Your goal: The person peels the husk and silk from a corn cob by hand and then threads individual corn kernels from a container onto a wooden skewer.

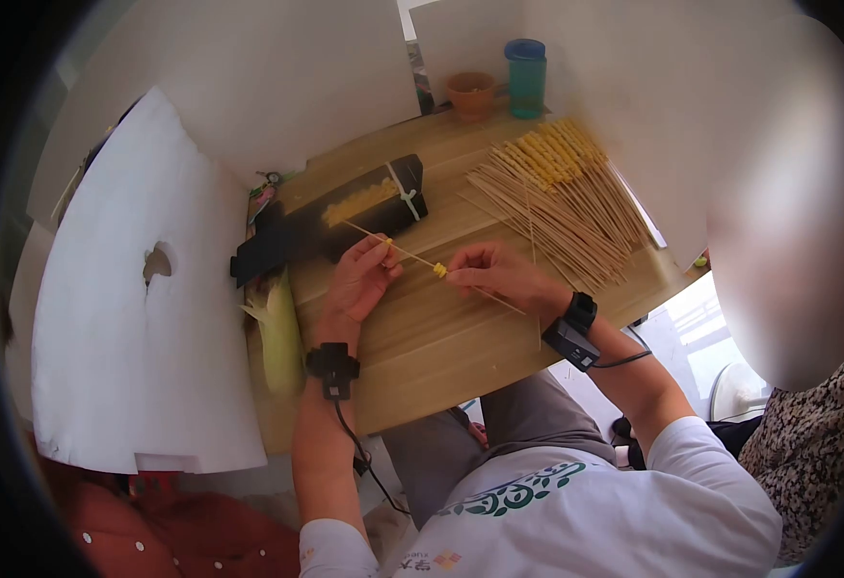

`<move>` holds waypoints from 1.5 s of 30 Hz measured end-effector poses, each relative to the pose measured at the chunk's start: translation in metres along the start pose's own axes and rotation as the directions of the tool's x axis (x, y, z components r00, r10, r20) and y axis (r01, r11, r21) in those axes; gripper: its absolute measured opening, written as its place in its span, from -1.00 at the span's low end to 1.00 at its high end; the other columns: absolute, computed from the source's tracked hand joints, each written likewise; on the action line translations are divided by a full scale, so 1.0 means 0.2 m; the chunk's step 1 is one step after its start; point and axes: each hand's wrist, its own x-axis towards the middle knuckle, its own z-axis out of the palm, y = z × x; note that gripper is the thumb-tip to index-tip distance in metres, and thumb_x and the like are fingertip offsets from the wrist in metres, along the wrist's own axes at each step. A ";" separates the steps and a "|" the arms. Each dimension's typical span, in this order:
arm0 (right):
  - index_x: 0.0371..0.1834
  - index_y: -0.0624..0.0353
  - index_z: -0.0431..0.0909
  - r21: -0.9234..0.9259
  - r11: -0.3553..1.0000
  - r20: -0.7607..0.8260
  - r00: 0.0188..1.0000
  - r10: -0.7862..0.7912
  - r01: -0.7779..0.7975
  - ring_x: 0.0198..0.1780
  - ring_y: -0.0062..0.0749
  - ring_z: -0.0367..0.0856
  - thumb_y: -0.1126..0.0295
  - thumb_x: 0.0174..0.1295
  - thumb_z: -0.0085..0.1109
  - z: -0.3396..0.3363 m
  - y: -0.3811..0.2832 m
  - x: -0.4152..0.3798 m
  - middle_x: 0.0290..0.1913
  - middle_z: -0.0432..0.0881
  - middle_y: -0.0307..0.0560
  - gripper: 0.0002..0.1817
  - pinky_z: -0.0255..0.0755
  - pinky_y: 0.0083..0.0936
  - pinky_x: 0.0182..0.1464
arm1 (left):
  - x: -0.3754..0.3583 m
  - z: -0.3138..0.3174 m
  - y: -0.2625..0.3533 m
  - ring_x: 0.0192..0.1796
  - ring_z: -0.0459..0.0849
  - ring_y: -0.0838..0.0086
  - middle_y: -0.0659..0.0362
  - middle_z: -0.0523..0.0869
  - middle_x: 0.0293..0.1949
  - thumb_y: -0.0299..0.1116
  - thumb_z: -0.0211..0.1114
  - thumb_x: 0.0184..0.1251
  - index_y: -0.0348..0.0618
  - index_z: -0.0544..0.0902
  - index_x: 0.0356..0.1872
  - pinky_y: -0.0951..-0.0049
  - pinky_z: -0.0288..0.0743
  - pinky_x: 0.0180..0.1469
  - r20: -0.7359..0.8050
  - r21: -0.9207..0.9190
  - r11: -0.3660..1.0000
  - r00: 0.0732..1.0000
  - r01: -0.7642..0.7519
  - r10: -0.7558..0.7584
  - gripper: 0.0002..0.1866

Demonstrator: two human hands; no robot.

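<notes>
A thin wooden skewer (412,256) slants across the space between my two hands, with a small cluster of yellow pieces (439,271) around its middle. My left hand (362,276) pinches a small yellow piece (389,243) at the skewer's upper left part. Close to the yellow cluster, the fingers of my right hand (494,274) are closed on the skewer, whose lower end sticks out below them. Behind my left hand lies a black open box (405,212) holding loose yellow pieces (359,200).
Bare skewers (547,222) and skewers carrying yellow pieces (549,154) lie at the right. An orange pot (471,96) and a teal cup (526,82) stand behind. A husked corn cob (279,332) lies left. White panels surround the table (422,356); people sit on both sides.
</notes>
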 end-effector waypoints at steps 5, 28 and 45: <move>-0.26 0.14 0.64 -0.007 1.000 0.005 1.000 -0.015 0.016 -0.51 -0.85 0.40 0.32 0.26 0.28 0.01 -0.02 -0.01 -0.48 0.58 -0.37 -0.87 0.17 -0.83 -0.51 | 0.00 0.03 -0.05 -0.31 0.58 0.52 0.21 0.64 -0.33 -0.54 0.29 0.30 -0.25 0.62 -0.14 0.49 0.48 -0.23 0.043 0.095 0.991 0.994 0.093 -0.098 -0.86; -0.26 0.15 0.65 0.000 1.000 0.020 1.000 -0.008 0.008 -0.62 -0.88 0.30 0.31 0.28 0.28 0.00 0.01 0.01 -0.51 0.57 -0.38 -0.85 0.08 -0.83 -0.61 | -0.02 0.11 -0.07 -0.25 0.62 0.56 0.20 0.69 -0.22 -0.51 0.39 0.23 -0.24 0.66 -0.14 0.57 0.53 -0.15 0.028 0.289 0.943 0.983 0.164 -0.179 -0.81; -0.20 0.19 0.62 0.036 0.999 -0.023 1.000 -0.003 0.004 -0.59 -0.81 0.34 0.33 0.25 0.28 0.00 -0.01 0.01 -0.47 0.62 -0.29 -0.82 0.17 -0.82 -0.58 | -0.03 0.06 0.08 -0.37 0.57 0.60 0.20 0.67 -0.32 -0.48 0.24 0.36 -0.27 0.62 -0.05 0.59 0.44 -0.34 -0.060 0.356 0.932 0.993 -0.071 0.099 -0.81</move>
